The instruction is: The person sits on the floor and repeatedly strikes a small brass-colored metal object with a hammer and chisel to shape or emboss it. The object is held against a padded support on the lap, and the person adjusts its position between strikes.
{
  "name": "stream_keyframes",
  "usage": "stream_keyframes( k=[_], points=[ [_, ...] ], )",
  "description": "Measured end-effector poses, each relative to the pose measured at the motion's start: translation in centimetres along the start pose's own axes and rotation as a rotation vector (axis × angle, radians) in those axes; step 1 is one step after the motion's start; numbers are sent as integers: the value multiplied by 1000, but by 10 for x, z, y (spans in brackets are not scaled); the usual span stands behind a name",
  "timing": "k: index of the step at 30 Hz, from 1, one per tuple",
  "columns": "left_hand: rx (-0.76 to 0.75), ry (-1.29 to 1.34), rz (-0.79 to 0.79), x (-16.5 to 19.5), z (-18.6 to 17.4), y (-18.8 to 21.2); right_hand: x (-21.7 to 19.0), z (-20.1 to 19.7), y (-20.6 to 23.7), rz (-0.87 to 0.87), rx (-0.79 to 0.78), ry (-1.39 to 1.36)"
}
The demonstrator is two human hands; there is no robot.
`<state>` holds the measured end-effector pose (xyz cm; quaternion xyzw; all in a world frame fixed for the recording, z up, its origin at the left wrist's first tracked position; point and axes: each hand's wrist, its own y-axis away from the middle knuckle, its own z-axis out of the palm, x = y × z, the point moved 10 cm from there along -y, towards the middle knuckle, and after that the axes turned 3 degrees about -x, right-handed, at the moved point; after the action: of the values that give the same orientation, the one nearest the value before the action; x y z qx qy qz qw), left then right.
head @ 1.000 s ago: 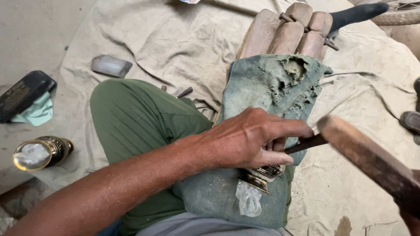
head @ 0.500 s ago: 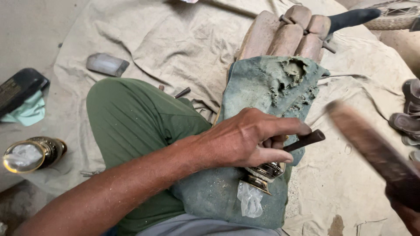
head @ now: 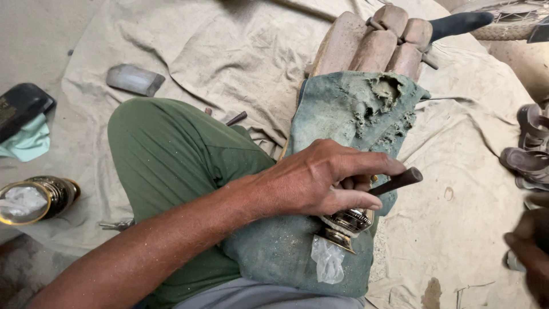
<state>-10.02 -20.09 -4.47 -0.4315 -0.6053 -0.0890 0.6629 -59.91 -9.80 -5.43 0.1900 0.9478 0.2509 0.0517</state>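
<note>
On the worn green cloth [head: 343, 114] draped over the person's lap, the left hand [head: 320, 180] presses a small engraved brass piece [head: 346, 224] down against the thigh and at the same time pinches a dark punch-like tool [head: 397, 181] between thumb and fingers, its tip hidden under the hand. The right hand [head: 532, 252] shows only as a blur at the frame's right edge; whether it is clenched on anything cannot be told. To do this step well, the brass piece probably wants to sit flat and firm on the padded cloth so it cannot roll, with the tool held steady at one angle and the fingertips kept back from its struck end. A scrap of clear plastic [head: 329, 260] hangs beneath the brass piece and could let it slip, so a firm downward press seems wise. A second brass vessel [head: 34, 199] lies well apart on the beige sheet [head: 229, 51] to the left, near a grey block [head: 134, 80].
</note>
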Motion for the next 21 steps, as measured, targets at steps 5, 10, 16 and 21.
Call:
stream_keyframes(
  k=[5, 10, 16, 21],
  points=[
    [2, -38, 34, 0, 1, 1, -11, -6, 1, -74, 24, 54],
    [5, -32, -37, -10, 3, 2, -35, -16, -12, -184, 56, 115],
    [77, 54, 95, 2, -9, 8, -54, -25, -8, -355, 97, 357],
    [60, 46, -14, -7, -7, 8, -42, -18, -2, -255, 64, 300]
  ],
)
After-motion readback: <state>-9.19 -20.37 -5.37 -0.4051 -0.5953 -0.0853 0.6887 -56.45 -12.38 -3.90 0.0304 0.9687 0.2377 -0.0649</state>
